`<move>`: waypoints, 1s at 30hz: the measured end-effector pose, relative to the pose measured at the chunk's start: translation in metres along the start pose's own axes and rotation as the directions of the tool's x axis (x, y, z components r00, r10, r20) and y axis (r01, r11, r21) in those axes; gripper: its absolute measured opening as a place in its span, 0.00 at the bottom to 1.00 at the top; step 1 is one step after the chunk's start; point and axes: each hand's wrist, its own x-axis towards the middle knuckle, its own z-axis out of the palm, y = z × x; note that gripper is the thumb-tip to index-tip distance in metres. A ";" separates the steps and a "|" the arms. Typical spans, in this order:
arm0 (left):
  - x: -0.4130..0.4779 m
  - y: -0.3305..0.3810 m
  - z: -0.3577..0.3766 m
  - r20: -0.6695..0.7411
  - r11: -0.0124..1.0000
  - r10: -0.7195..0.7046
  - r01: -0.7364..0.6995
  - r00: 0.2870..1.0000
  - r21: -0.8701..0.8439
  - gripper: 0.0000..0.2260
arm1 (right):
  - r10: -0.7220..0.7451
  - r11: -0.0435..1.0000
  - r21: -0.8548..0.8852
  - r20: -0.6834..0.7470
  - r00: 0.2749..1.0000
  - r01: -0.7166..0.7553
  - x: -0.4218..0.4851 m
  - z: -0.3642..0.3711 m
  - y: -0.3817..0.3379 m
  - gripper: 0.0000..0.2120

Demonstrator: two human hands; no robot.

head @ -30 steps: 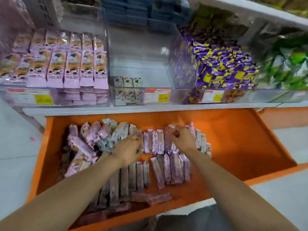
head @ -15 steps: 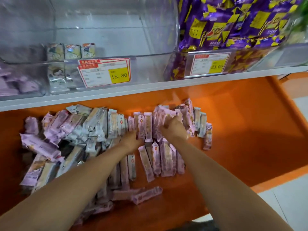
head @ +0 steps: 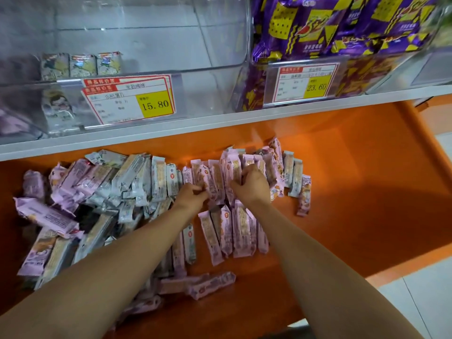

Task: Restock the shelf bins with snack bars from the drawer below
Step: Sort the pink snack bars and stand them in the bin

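Two hands work in the orange drawer [head: 354,192], among dozens of bars [head: 137,177]. The left hand [head: 193,195] pinches one bar [head: 206,177]; the right hand [head: 249,184] curls round several. In the bin [head: 208,77] above, three packs [head: 82,66] show on top.

Bare orange floor of the drawer [head: 362,192] lies open from 2 to 5 o'clock, free right up to its right wall. A narrower bare strip runs along the front at 6 o'clock. From 8 to 10 o'clock a loose heap of snack bars [head: 97,192] covers the floor. In the middle the left grip [head: 192,195] and right grip [head: 250,185], both curled on upright bars, block the way in from the front, forearms included. At 12 o'clock the white shelf edge [head: 220,121] overhangs the drawer's back. Above it the clear bin [head: 171,45] is open-topped and mostly hollow; small packs [head: 82,64] fill its 10 o'clock corner, and a price tag [head: 129,101] fronts it. At 1 o'clock purple packets [head: 342,25] crowd the neighbouring bin.
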 end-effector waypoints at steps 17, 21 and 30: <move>-0.021 0.005 -0.017 0.121 0.996 -0.019 0.029 0.992 -0.080 0.18 | -0.124 0.962 0.263 0.176 0.977 0.075 -0.022 -0.012 -0.026 0.13; -0.037 0.007 -0.037 0.165 0.991 0.031 -0.009 0.986 -0.133 0.20 | -0.148 0.937 0.345 0.237 0.960 0.059 -0.038 -0.014 -0.038 0.17; -0.077 -0.002 -0.100 0.229 0.951 0.122 -0.048 0.966 -0.306 0.13 | -0.197 0.887 0.463 0.360 0.912 0.009 -0.080 -0.021 -0.075 0.22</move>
